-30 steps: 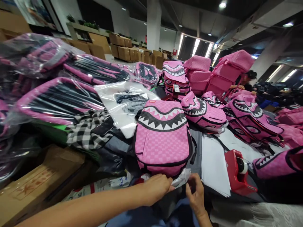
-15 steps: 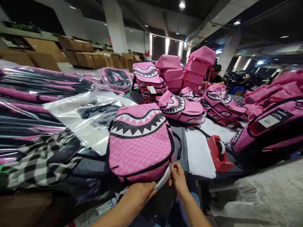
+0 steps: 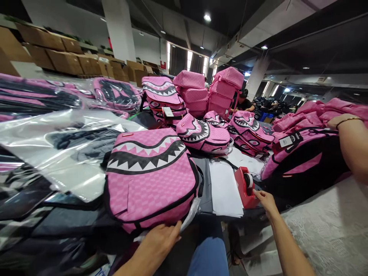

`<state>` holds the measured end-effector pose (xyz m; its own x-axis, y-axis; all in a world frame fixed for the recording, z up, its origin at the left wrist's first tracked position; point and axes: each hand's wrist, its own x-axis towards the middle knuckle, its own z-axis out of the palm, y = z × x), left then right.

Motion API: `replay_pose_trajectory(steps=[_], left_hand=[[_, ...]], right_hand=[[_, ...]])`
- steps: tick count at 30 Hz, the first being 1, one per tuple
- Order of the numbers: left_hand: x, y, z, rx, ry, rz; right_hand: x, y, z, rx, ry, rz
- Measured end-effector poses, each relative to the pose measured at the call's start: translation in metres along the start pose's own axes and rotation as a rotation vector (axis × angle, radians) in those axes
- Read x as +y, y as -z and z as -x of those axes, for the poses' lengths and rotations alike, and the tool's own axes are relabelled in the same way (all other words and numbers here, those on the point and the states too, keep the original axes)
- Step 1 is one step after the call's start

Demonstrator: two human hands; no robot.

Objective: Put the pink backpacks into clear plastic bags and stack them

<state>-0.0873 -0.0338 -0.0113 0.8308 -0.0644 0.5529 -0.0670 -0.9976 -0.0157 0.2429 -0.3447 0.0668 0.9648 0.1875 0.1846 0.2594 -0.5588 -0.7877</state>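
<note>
A pink checkered backpack (image 3: 155, 191) with a shark-mouth print and black trim lies front up before me. My left hand (image 3: 162, 239) is closed at its lower edge, thumb and fingers on a white strip (image 3: 191, 214) that sticks out past the backpack's lower right corner. What else that hand touches under the bag is hidden. To the right stands a red tape dispenser (image 3: 243, 188) with a roll of tape (image 3: 248, 180). My right hand (image 3: 266, 202) pinches at the dispenser's front end, where the tape comes off; the tape between the fingertips is too thin to see clearly.
White paper sheets (image 3: 225, 188) lie beside the dispenser. A clear plastic bag (image 3: 77, 153) covers the left side. More pink backpacks (image 3: 201, 134) stand behind. At right, another person's arm (image 3: 353, 145) reaches over a black-backed backpack (image 3: 310, 161).
My right hand has left the white strip and moved right to the tape dispenser. My left hand stays at the strip. The view has turned right, and another person's arm has appeared.
</note>
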Motion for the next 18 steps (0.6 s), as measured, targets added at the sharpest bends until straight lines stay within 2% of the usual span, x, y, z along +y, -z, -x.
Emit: replay_pose_trajectory(steps=[3, 5, 9, 12, 15, 18], left_hand=[[0.004, 0.012, 0.015, 0.141, 0.055, -0.130], [0.006, 0.023, 0.020, 0.189, 0.070, -0.141], [0.003, 0.036, 0.016, 0.165, -0.015, -0.036], [-0.004, 0.029, 0.018, 0.160, -0.056, 0.019], [-0.009, 0.015, 0.023, 0.154, -0.045, 0.085], [-0.007, 0.007, 0.023, 0.114, 0.019, 0.130]], right_hand=[[-0.001, -0.007, 0.003, 0.035, -0.032, -0.062], [-0.004, -0.005, 0.005, 0.074, -0.044, -0.086], [-0.009, 0.008, 0.021, 0.167, -0.036, -0.098], [-0.004, 0.008, 0.048, 0.183, -0.092, -0.300], [0.001, -0.012, 0.072, 0.153, -0.179, -0.609], [-0.009, -0.051, 0.093, 0.030, -0.194, -0.756]])
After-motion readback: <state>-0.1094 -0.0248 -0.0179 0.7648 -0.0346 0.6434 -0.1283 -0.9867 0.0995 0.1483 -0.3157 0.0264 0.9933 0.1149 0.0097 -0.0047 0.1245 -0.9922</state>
